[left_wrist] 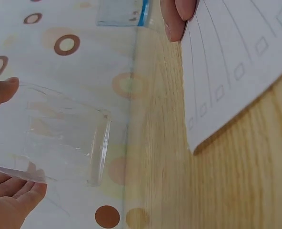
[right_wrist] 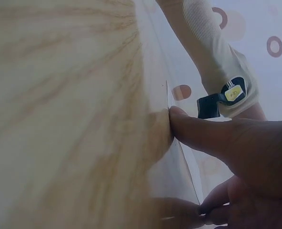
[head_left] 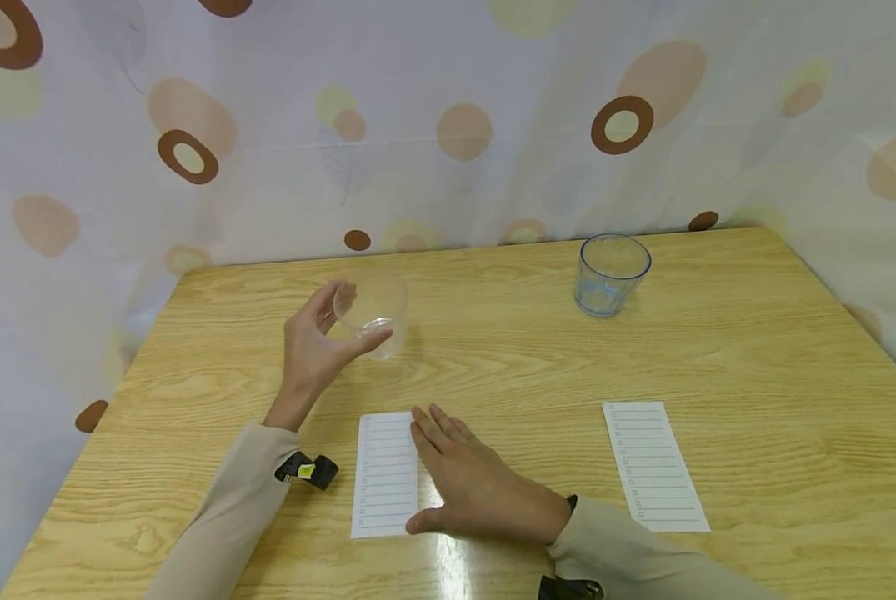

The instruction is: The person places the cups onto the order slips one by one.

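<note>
The left hand point(head_left: 316, 346) is sitting left of centre in the head view, holding a clear cup point(head_left: 372, 312) just above the table point(head_left: 508, 350). Its thumb and fingers are curling round the cup's wall, thumb on the near side and fingertips on the far side. The cup is tilting, its mouth turned away from the palm. That looks like a carrying hold: the wall is thin, so a light wrap from two sides is keeping it steady without crushing it. In the left wrist view the cup point(left_wrist: 55, 138) is filling the lower left, lying on its side against the patterned curtain point(left_wrist: 74, 47), with a fingertip at its upper edge and the palm below.

The right hand point(head_left: 473, 487) is lying flat at lower centre of the head view, fingers straight and close together, pressing on the right edge of a lined sheet point(head_left: 386, 475). The flat palm is probably pinning the paper so that it is not sliding on the smooth wood. The right wrist view shows the thumb point(right_wrist: 198, 131) bearing down at the sheet's edge.

A second sheet point(head_left: 653, 467) is lying at lower right, well apart from both hands. A bluish glass point(head_left: 611, 273) is standing upright at upper right, near the table's back edge.
</note>
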`<state>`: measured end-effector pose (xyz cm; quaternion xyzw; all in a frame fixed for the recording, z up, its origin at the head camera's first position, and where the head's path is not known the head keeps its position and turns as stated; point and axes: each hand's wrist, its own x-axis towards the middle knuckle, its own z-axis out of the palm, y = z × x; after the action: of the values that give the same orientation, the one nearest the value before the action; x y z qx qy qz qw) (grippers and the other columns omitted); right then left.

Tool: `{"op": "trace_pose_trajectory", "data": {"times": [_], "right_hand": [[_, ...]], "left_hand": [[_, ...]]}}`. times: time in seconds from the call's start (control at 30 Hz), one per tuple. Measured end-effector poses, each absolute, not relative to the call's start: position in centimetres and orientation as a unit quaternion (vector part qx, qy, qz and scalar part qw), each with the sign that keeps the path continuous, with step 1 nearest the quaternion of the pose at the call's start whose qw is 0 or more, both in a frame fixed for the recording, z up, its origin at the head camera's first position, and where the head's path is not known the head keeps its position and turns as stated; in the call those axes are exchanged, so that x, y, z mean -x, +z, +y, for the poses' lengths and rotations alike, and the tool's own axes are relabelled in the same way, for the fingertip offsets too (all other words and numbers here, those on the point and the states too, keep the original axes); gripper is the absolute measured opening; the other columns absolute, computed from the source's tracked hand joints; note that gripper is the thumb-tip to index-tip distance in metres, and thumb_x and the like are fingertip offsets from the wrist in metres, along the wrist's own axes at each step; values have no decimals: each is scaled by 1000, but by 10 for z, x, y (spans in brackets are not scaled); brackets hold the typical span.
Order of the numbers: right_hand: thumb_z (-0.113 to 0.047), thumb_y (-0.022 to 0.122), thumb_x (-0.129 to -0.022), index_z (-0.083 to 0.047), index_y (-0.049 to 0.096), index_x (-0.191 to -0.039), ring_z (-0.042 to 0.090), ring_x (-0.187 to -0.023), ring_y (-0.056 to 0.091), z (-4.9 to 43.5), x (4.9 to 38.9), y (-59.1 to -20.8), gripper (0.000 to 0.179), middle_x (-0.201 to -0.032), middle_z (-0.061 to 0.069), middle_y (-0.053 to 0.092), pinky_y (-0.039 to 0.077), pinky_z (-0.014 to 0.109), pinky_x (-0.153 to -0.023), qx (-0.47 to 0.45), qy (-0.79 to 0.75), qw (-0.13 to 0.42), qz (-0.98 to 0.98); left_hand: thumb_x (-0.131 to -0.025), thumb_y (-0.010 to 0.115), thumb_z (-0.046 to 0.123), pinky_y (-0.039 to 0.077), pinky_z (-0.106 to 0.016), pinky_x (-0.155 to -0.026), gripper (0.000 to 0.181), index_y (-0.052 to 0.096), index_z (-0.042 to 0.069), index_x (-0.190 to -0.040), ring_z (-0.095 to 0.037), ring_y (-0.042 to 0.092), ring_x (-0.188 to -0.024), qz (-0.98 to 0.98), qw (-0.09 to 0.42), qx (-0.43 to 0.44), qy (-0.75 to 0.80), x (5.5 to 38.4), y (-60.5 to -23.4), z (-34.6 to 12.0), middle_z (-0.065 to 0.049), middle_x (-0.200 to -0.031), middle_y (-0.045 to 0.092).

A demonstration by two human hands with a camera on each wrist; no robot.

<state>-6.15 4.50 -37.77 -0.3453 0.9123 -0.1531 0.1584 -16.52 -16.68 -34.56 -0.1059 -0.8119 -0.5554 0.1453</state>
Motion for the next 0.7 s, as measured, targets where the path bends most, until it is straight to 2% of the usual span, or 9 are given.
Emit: {"op": "trace_pose_trajectory", "data": {"times": [0.37, 0.7], "right_hand": [[-61, 68, -79, 5, 21, -150, 32, -147, 3, 46, 63, -379, 108, -160, 16, 6, 13, 45, -118, 349, -152, 157, 912], [-61, 67, -79, 6, 21, -150, 33, -147, 4, 46, 63, -378, 108, -160, 17, 6, 13, 45, -117, 358, -149, 155, 909]], "left_hand": [[-68, 89, 15, 41, -32, -105, 78, 52, 0, -135, -20, 53, -124, -818, 138, 122, -545, 139, -341, -168, -10, -133, 58], [-65, 90, 8, 42, -28, -102, 78, 53, 1, -134, -19, 55, -123, -813, 136, 129, -551, 113, -342, -171, -12, -132, 59]]}}
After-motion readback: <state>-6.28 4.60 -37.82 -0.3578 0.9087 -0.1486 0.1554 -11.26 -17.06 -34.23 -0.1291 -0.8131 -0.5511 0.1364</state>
